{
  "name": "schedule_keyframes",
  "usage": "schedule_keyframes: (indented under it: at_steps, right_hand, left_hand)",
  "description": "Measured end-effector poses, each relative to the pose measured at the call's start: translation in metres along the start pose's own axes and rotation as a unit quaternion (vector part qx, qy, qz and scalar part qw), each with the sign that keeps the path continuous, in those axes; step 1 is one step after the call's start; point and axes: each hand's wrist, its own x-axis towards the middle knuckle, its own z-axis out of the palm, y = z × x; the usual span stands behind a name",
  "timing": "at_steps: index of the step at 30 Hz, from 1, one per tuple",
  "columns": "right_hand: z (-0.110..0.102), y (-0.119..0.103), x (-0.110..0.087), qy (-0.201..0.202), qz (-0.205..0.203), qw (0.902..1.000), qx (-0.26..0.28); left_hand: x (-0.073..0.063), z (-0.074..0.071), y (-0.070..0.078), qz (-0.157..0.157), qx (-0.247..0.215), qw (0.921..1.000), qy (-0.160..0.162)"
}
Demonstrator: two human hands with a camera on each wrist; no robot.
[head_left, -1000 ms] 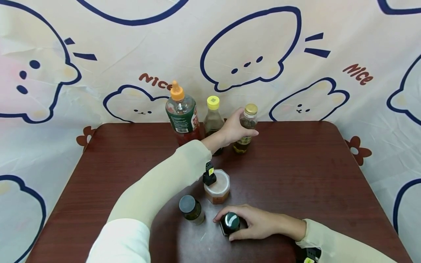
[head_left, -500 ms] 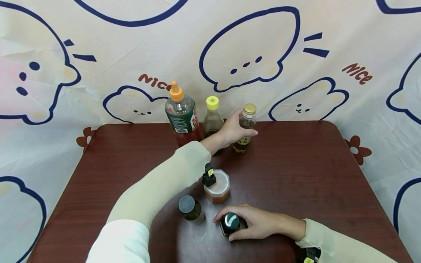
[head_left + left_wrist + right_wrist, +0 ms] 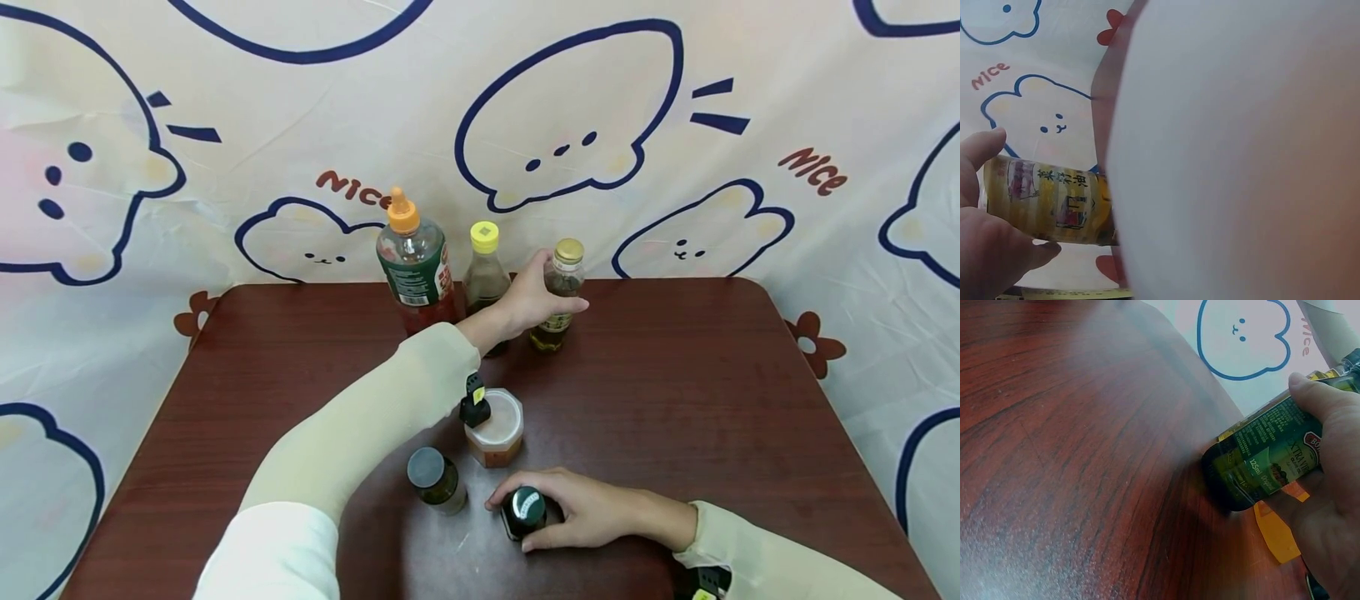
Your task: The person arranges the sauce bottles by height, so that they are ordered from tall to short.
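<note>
At the table's far side my left hand (image 3: 528,298) grips a small oil bottle (image 3: 552,335) with a gold cap. Its yellow label (image 3: 1060,200) with Chinese characters faces the left wrist camera, thumb and fingers on either side. Close to the front, my right hand (image 3: 566,507) holds a small dark green bottle (image 3: 522,515) of extra virgin olive oil by its sides. The green label (image 3: 1279,456) shows in the right wrist view. Both bottles stand upright on the table.
Left of the left hand stand a yellow-capped bottle (image 3: 486,267) and a red sauce bottle (image 3: 416,267) with an orange nozzle. A white-lidded jar (image 3: 497,442) and a grey-capped jar (image 3: 437,479) sit between the arms. A patterned cloth (image 3: 337,125) hangs behind the table (image 3: 675,375).
</note>
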Motion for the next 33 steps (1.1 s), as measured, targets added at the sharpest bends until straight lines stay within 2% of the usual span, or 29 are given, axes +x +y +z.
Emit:
schedule_keyframes:
  at_steps: [6,13,20,25,33]
  right_hand:
    - [0.0,0.0,0.0,-0.003,0.009,0.9999,0.008]
    - [0.0,0.0,0.0,-0.001,0.011,0.9998,0.014]
    - [0.0,0.0,0.0,-0.002,0.012,0.9998,0.015]
    - [0.0,0.0,0.0,-0.001,0.01,0.9998,0.016]
    - [0.001,0.002,-0.001,-0.001,-0.001,1.0,-0.005]
  left_hand:
    - [-0.002,-0.002,0.002,-0.01,-0.012,0.9998,-0.015]
    - [-0.004,-0.002,0.004,-0.018,-0.018,0.9996,-0.013]
    - [-0.011,-0.003,0.004,-0.03,0.003,0.9995,-0.01]
    - [-0.018,-0.006,0.001,-0.032,0.034,0.9986,-0.024]
    - [-0.033,-0.014,-0.003,-0.022,0.047,0.9967,-0.063]
